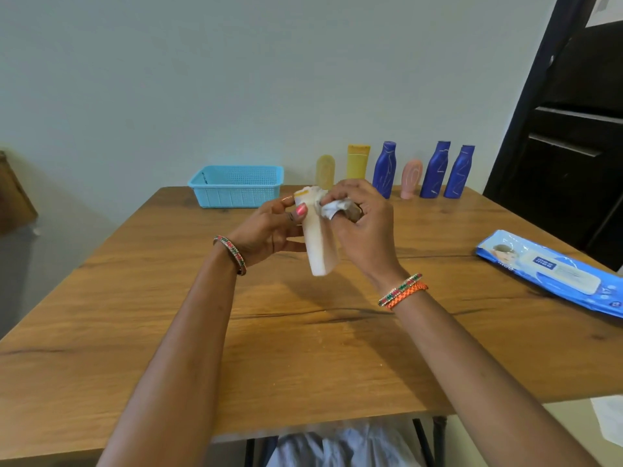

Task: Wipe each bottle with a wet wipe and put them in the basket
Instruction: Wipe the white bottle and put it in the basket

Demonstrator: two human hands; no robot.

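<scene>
My left hand (269,230) grips a white bottle (318,244) above the middle of the wooden table (168,332), its cap end pointing away from me. My right hand (360,224) presses a crumpled white wet wipe (332,208) against the bottle's upper part. A light blue perforated basket (236,187) stands at the far edge, left of my hands; what lies inside is hard to tell. Behind my hands stands a row of bottles: a pale yellow one (325,171), a yellow one (358,161), three blue ones (386,170) (436,170) (460,171) and a pink one (411,178).
A blue pack of wet wipes (553,271) lies flat near the table's right edge. A pale wall runs behind the table, and a dark cabinet (573,129) stands at the far right. A brown object (13,193) shows at the left edge.
</scene>
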